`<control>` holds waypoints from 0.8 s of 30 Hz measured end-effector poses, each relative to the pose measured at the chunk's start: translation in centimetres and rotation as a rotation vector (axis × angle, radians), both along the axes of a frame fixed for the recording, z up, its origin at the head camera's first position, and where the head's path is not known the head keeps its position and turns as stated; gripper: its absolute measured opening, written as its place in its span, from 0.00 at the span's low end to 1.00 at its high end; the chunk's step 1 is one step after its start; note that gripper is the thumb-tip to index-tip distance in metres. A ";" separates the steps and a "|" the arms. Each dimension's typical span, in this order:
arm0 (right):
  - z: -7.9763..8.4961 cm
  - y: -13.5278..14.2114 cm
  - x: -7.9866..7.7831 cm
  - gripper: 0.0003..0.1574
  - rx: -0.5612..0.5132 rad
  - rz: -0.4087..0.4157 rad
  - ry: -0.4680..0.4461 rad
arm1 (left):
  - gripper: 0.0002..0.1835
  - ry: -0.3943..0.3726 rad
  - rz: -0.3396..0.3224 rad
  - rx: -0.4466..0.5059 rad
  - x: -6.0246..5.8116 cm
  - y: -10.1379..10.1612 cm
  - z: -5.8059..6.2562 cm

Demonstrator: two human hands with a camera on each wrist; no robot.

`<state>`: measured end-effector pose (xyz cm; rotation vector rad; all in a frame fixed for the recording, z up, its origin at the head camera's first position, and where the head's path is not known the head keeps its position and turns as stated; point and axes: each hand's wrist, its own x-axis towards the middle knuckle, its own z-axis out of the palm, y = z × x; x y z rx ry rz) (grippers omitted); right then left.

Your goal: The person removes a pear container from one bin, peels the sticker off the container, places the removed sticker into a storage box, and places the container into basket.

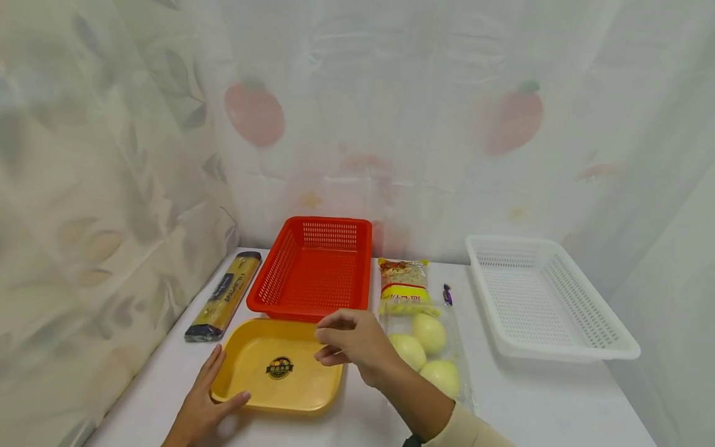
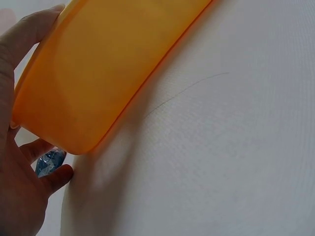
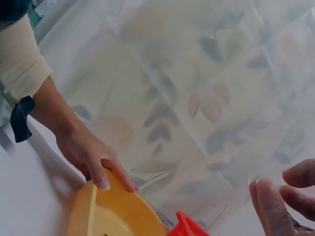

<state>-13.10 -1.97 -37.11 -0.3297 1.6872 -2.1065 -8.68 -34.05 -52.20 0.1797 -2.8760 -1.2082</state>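
A yellow plastic basin [image 1: 251, 379] with a dark round label [image 1: 279, 368] stands at the front of the table. At its near left corner, my left hand [image 1: 202, 403] grips the rim, with the thumb along the near side and the fingers along the left side. The left wrist view shows that hand [image 2: 24, 196] against the orange-looking outer wall of the basin [image 2: 108, 64]. Over the basin's right edge hovers my right hand [image 1: 360, 344], its fingers loosely bent and nothing visible between them. Part of the right hand [image 3: 275, 206] appears in the right wrist view.
Behind the basin stands a red perforated basket [image 1: 318, 279]. Spaghetti in a packet [image 1: 226, 298] lies to the left. On the right are a food packet [image 1: 403, 282], a small purple wrapped piece [image 1: 447, 295], a clear bag of pale round produce [image 1: 429, 335] and a white basket [image 1: 547, 304].
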 end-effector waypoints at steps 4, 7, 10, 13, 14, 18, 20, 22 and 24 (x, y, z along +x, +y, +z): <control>0.0 1.2 0.0 0.12 0.010 -0.003 0.001 | 0.59 0.035 -0.005 0.004 0.2 0.0 -0.1; 0.1 1.9 -0.1 0.13 0.013 -0.012 0.003 | 0.58 0.086 -0.016 0.014 0.3 0.0 -0.2; 0.1 2.7 -0.1 0.13 0.034 -0.025 0.008 | 0.57 0.135 -0.030 0.028 0.4 0.0 -0.3; 0.0 3.5 -0.2 0.14 0.059 -0.044 0.012 | 0.57 0.153 -0.037 0.036 0.4 0.0 -0.4; 0.0 3.8 -0.3 0.15 0.066 -0.052 0.014 | 0.57 0.151 -0.037 0.036 0.4 0.0 -0.4; 0.0 5.1 -0.4 0.15 0.094 -0.079 0.031 | 0.57 0.139 -0.032 0.026 0.3 0.0 -0.4; 0.0 5.7 -0.4 0.16 0.111 -0.091 0.038 | 0.57 0.131 -0.030 0.021 0.3 -0.1 -0.4; 0.0 6.2 -0.5 0.17 0.127 -0.101 0.043 | 0.58 0.126 -0.028 0.022 0.3 -0.1 -0.5; 0.0 6.7 -0.5 0.18 0.138 -0.112 0.042 | 0.58 0.119 -0.025 0.022 0.2 -0.1 -0.5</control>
